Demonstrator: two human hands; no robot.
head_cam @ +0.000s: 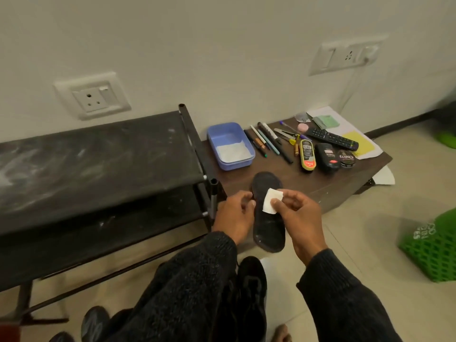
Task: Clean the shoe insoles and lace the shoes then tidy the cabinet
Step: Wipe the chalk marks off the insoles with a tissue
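Observation:
A black shoe insole is held up in front of me, its toe end pointing away. My left hand grips its left edge near the middle. My right hand pinches a small white folded wipe and presses it with the thumb onto the insole's upper part. A black shoe lies on the floor below my arms. Other dark shoes show at the bottom left.
A black dusty shoe rack stands on the left against the wall. A low brown cabinet top carries a blue tub, pens, polish tins, a remote and papers. A green basket sits at the right.

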